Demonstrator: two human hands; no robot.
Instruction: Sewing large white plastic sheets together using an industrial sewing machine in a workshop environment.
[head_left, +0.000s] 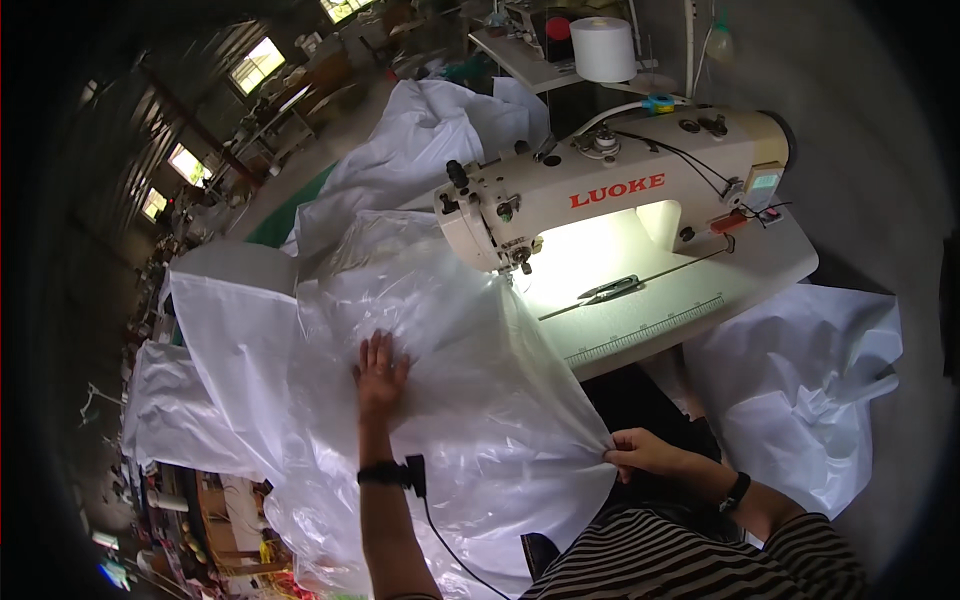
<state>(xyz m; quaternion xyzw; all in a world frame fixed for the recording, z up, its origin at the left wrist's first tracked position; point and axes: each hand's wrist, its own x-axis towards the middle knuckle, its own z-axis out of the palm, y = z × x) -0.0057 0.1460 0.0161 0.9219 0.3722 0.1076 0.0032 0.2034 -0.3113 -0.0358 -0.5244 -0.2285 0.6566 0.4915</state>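
A large white sheet with a clear plastic-like layer (480, 390) spreads over the table and hangs down toward my lap. My left hand (382, 370) lies flat on it, fingers stretched out. At the sheet's right edge my right hand (643, 452) pinches the material between thumb and fingers, pulling folds into it. Beyond my hands stands a cream sewing machine (620, 165); the sheet's far edge runs beneath its needle area (515, 265), where the lamp glows. Thread snips (612, 288) with a grey body rest on the machine bed.
White material (800, 390) hangs at the right, and more white fabric (430, 125) is heaped behind the machine head. A white thread cone (604, 50) stands at the back. A cable (450, 545) runs from the band on my left wrist. Cluttered shelves (225, 520) stand lower left.
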